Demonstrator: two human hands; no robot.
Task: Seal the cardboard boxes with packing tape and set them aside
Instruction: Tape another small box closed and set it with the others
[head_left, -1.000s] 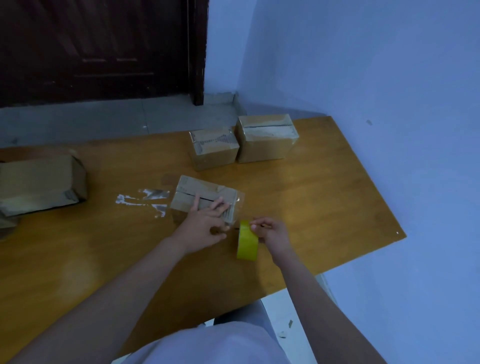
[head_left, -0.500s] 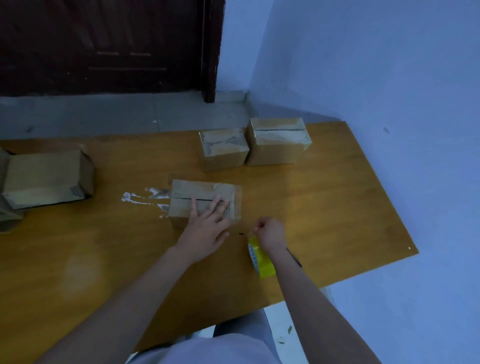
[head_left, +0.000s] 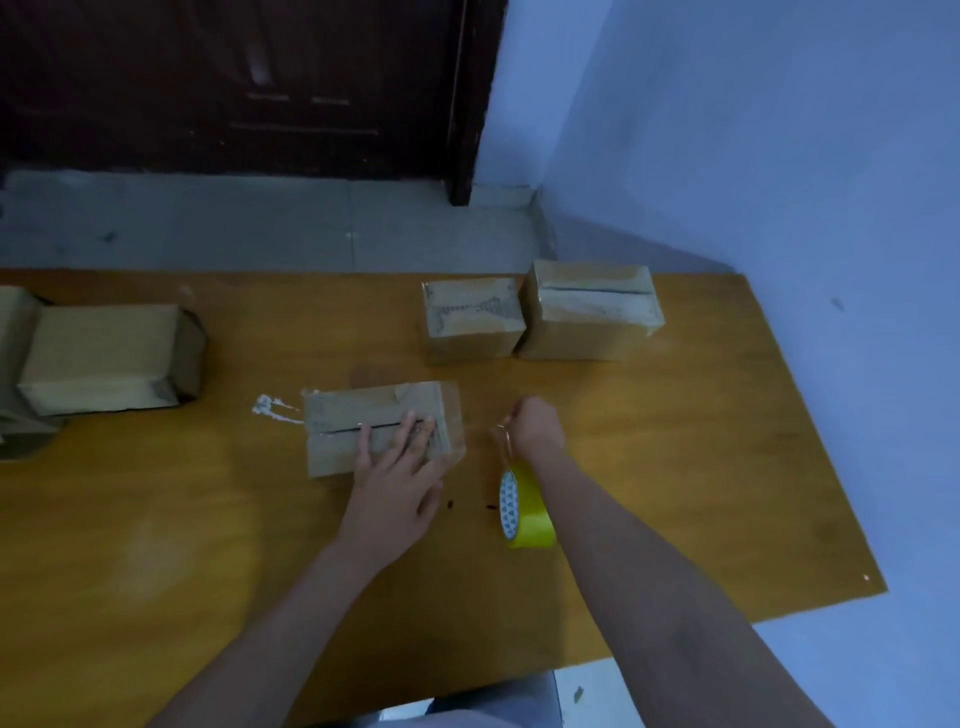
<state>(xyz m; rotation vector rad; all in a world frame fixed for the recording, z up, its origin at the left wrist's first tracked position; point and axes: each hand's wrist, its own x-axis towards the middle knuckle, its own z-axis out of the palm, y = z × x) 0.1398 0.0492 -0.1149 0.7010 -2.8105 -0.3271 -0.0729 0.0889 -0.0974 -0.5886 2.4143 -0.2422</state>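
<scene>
Box in hand: small cardboard box near the middle of the worktop, top seam showing as a dark slit.
Left hand: flat, fingers straight, pressing the box top.
Right hand: fingers curled, grip pinching what looks like a clear tape strip just right of the box.
Tape roll: yellow, hanging by the right wrist.
Handling: box probably light and stiff but crushable; best held by opposite side walls, since taped faces may be slick.
Count: two taped boxes, and, side by side at the back; at least one more box far left; one roll.
</scene>
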